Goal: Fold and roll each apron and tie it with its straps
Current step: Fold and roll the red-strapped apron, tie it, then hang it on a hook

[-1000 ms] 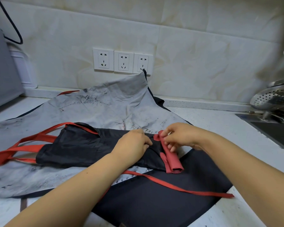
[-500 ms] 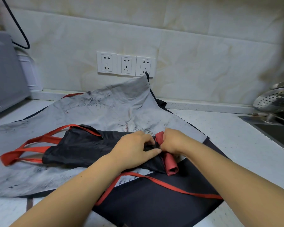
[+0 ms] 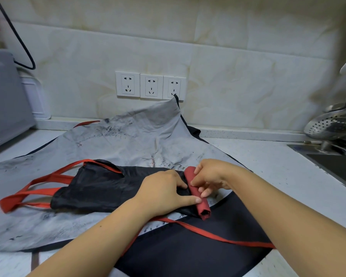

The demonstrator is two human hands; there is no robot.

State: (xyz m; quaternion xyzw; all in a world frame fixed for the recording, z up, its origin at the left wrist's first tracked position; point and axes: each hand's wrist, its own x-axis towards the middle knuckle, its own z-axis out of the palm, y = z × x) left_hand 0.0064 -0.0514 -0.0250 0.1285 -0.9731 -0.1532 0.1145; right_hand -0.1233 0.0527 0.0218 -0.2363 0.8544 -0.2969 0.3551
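Observation:
A black apron (image 3: pixel 100 188), folded into a long narrow strip, lies across a larger spread-out apron (image 3: pixel 128 140) whose grey stained underside faces up. The strip's right end is rolled into a short red-edged roll (image 3: pixel 200 204). My right hand (image 3: pixel 210 174) grips the top of that roll with curled fingers. Beside it, my left hand (image 3: pixel 164 192) presses on the black fabric, and its thumb touches the roll. Red straps (image 3: pixel 34 188) loop out at the strip's left end. One long red strap (image 3: pixel 218 235) trails to the right under my arms.
The white speckled counter (image 3: pixel 278 166) ends at a sink (image 3: pixel 338 166) on the right, with a perforated metal ladle (image 3: pixel 332 124) above it. A grey appliance (image 3: pixel 6 100) stands at the left. Three wall sockets (image 3: pixel 150 85) sit behind the aprons.
The red end has been rolled further leftward into a tighter roll. My right hand moved on top of it and my left hand shifted against it. The view has dropped slightly.

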